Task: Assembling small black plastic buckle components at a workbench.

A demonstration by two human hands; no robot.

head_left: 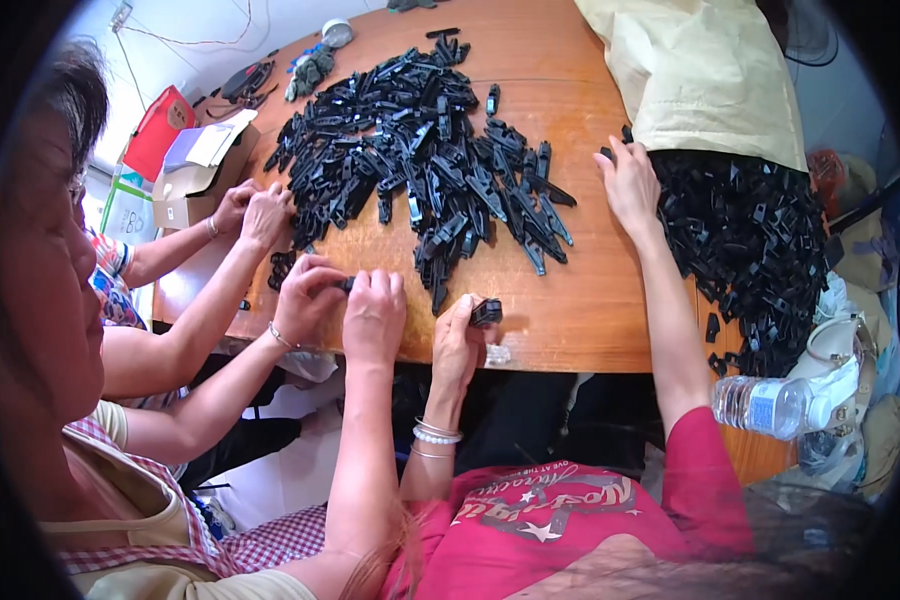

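My left hand (458, 345), with bead bracelets at the wrist, is at the near edge of the wooden table (580, 310) and pinches a small black plastic clip (486, 312) between thumb and fingers. My right hand (630, 185) is stretched forward to the right. Its fingertips are on the edge of a heap of black clips (750, 240) that spills from under a pale yellow bag (700, 70). Whether those fingers grip a piece is hidden.
A large pile of the same black clips (420, 150) covers the table's middle. A co-worker's two hands (345, 305) work just left of mine; another person's hands (252, 212) are further left. A cardboard box (195, 170) stands at the left, a water bottle (765, 405) lies lower right.
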